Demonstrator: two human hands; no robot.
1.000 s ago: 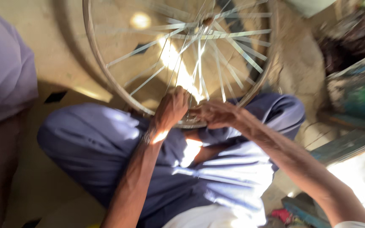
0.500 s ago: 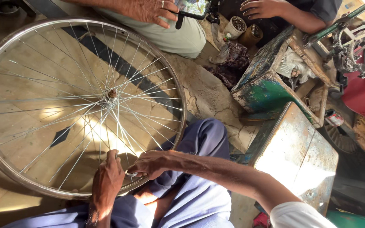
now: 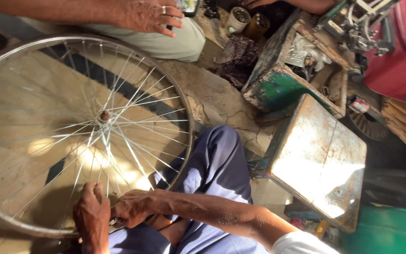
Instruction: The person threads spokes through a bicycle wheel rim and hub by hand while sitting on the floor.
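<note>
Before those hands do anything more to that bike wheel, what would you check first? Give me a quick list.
1. Left hand on the rim: ok, it rests at the lower edge.
2. Right hand at the spokes: ok, fingers close by the rim.
3. Tool in the grip: cannot tell, something small between the hands is hidden.
4. Hub centred in the spokes: ok.
5. Another person's hand away from the wheel: ok, it rests on a knee above.
6. Green box apart from the wheel: ok.
</note>
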